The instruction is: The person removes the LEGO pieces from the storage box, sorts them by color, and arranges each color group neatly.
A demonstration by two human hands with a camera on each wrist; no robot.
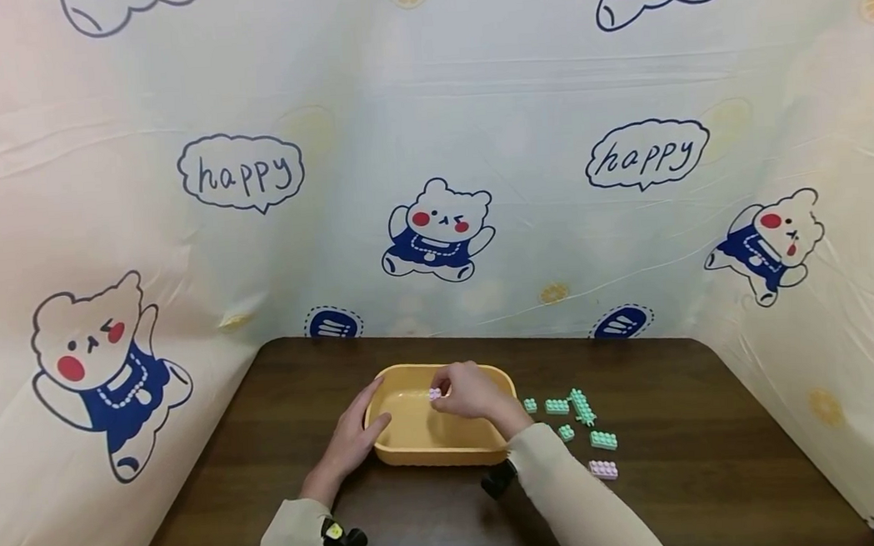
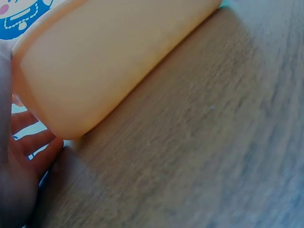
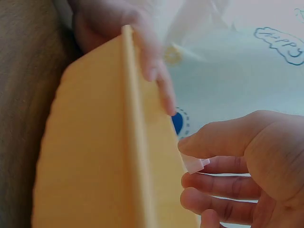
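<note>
A yellow plastic bin (image 1: 441,456) sits on the dark wooden table. My left hand (image 1: 351,435) holds its left side, the thumb over the rim and the other fingers along the outside. The left wrist view shows those fingers against the bin's end wall. Above the inside of the bin, my right hand (image 1: 470,390) pinches a small light pink toy building brick (image 1: 434,394). In the right wrist view this brick (image 3: 194,164) is between the thumb and fingers, its studs showing and part of it hidden.
To the right of the bin lie several mint green building bricks (image 1: 556,406), among them a longer green piece (image 1: 583,407). A pink brick (image 1: 603,469) rests nearer me, beside the right forearm. A printed curtain (image 1: 428,123) hangs behind the table (image 1: 689,458) and along its sides.
</note>
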